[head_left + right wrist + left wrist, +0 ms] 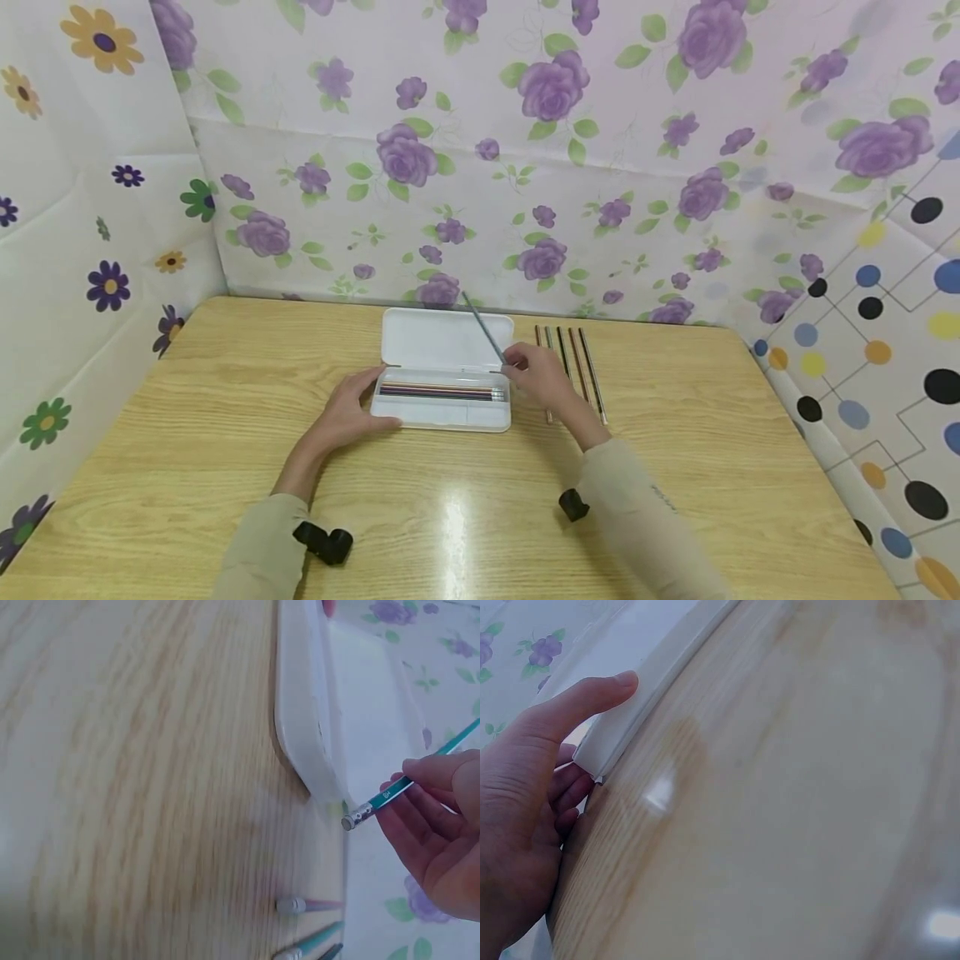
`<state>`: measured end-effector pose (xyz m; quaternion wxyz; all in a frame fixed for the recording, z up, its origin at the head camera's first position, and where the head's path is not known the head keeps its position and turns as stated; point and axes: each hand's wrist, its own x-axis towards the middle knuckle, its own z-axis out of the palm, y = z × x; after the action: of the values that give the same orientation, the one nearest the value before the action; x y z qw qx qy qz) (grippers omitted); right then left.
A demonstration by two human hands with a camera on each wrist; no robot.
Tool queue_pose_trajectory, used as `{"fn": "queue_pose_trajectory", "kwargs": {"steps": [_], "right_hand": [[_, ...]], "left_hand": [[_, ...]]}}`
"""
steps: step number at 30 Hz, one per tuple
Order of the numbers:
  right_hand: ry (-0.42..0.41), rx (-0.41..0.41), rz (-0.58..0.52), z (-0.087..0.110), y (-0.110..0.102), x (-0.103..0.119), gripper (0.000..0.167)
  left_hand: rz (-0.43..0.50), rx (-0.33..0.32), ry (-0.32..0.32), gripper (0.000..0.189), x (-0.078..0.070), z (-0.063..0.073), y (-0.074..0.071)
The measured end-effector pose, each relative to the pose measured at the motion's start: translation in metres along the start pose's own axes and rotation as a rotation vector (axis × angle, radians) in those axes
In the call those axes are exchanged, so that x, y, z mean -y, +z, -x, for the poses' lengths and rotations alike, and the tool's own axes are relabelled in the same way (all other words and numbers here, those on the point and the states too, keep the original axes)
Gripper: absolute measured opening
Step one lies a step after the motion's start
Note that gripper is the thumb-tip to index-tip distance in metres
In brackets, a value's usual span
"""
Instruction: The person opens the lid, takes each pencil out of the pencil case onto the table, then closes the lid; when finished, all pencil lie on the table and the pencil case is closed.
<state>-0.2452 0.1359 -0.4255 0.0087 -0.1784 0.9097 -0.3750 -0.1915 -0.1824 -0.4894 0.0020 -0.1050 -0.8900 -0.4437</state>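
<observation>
A white pencil case (442, 423) lies on the table with its lid (423, 337) swung back toward the wall. Several pencils (435, 391) lie lengthwise in its rear compartment. My left hand (351, 414) holds the case's left end, thumb at the front edge and fingers round the far side. Between thumb and fingertips, my right hand (542, 379) pinches a green pencil (390, 793) near its eraser end. The pencil slants up and away over the case's right side, its far tip overlapping the flowered backdrop in the head view.
Several more pencils (591, 369) lie side by side on the wooden table (675, 467), right of the case and partly behind my right hand. A flowered cloth (480, 167) hangs behind the table, with patterned cloth at both sides.
</observation>
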Motion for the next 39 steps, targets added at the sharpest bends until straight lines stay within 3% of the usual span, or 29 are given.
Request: {"fn": "queue_pose_trajectory", "kwargs": {"steps": [9,17,26,35,39], "right_hand": [[0.042,-0.123,0.021,0.005,-0.022,-0.019,0.022],[0.144,-0.108,-0.015,0.014,-0.041,-0.038,0.028],[0.189,-0.104,0.044,0.023,-0.063,-0.067,0.03],[0.369,-0.136,0.031,0.038,-0.08,-0.093,0.028],[0.409,-0.126,0.01,0.043,-0.083,-0.1,0.028]], "left_hand": [[-0.018,-0.01,0.011,0.093,0.003,0.0,0.0],[-0.018,-0.009,0.025,0.094,0.003,-0.001,0.002],[-0.01,0.0,0.009,0.094,0.002,-0.001,0.001],[-0.006,0.003,0.005,0.094,0.001,0.0,0.001],[-0.005,0.006,0.005,0.094,0.001,0.0,0.0]]}}
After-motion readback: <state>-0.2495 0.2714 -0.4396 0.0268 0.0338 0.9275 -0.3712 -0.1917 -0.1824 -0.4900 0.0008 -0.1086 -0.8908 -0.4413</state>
